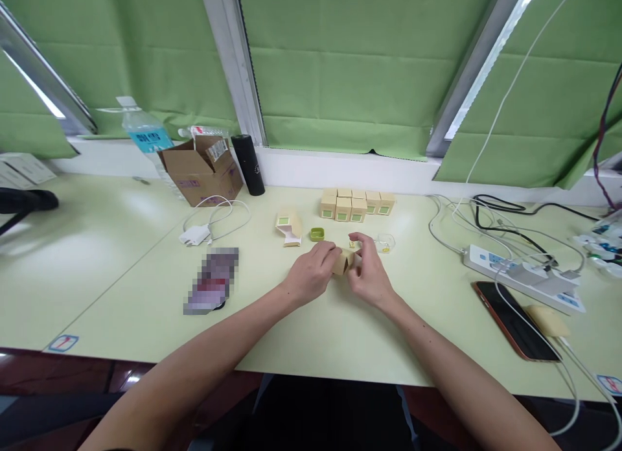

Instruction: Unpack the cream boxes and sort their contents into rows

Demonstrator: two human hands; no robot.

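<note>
A small tan cardboard box is held between my two hands above the table. My left hand grips its left side with the fingers closed. On the right side, the fingers of my right hand are bent round the box's edge. Just beyond my hands sits a small green tray. An opened tan carton with a white inside lies left of the tray. Near my right fingers is a clear plastic case with small yellow bits in it.
Several small tan boxes stand grouped at the back. To the left are a blurred phone, a white charger, a brown carton and a black flask. A power strip, cables and another phone lie right.
</note>
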